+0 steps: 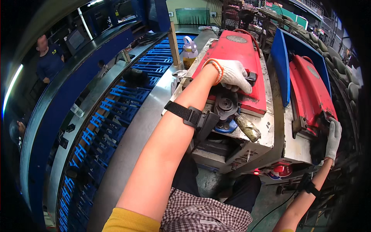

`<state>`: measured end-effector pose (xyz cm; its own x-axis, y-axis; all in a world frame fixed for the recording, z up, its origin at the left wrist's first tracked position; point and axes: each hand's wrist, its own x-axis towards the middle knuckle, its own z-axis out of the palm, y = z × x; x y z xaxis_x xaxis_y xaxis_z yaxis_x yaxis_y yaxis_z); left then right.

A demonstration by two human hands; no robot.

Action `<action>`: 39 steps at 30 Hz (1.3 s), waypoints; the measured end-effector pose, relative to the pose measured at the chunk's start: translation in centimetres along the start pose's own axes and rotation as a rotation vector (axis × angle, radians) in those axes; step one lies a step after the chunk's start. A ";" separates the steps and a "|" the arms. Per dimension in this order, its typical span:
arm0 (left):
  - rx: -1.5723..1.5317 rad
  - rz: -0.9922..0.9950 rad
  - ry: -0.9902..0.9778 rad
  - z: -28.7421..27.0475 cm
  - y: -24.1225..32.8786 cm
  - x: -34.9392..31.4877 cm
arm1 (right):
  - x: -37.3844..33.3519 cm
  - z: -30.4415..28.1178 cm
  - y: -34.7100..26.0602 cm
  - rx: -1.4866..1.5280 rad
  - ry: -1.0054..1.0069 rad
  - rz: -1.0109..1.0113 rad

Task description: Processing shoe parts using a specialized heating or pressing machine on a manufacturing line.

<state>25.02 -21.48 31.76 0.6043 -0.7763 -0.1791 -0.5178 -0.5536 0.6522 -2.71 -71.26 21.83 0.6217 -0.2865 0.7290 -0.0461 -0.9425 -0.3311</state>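
Note:
My left hand (234, 75), in a white knit glove, lies over the near end of a red machine cover (232, 50). Its fingers are curled against a black handle (251, 76) on that cover. Just below is a dark round part with rings (226, 104) above a blue base (227, 127). A grimy, yellowish clear bottle (248, 127) leans beside it. My right hand (333, 137), gloved too, is at the front end of a second red cover (312, 89). Its fingers bend over a black handle (324, 119), partly hidden by the hand.
Left of me runs a conveyor with blue slatted racks (116, 96), edged by a metal ledge (135, 139). A lilac-topped jug (189, 52) stands by the first machine. Blue panels (281, 65) surround the second. A red button (279, 169) sits low between them. One person (49, 58) stands far left.

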 end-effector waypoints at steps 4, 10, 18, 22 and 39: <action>-0.011 -0.015 -0.013 -0.1 -0.2 0.1 | 0.0 0.3 0.6 0.004 0.000 -0.006; -0.016 -0.023 -0.020 -0.1 -0.3 0.2 | -0.1 0.5 0.7 0.012 0.011 -0.003; -0.008 -0.007 -0.010 0.0 -0.1 0.1 | -0.1 0.3 0.7 0.013 0.017 0.004; -0.005 -0.004 -0.006 -0.1 -0.2 0.1 | -0.1 0.3 0.2 0.018 0.010 0.004; 0.001 0.004 -0.011 -0.1 -0.2 0.1 | -0.2 0.3 0.9 0.035 0.016 0.021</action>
<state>25.22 -21.41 31.66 0.5953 -0.7820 -0.1849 -0.5209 -0.5508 0.6522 -2.58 -71.99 21.21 0.6079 -0.3093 0.7313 -0.0314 -0.9297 -0.3671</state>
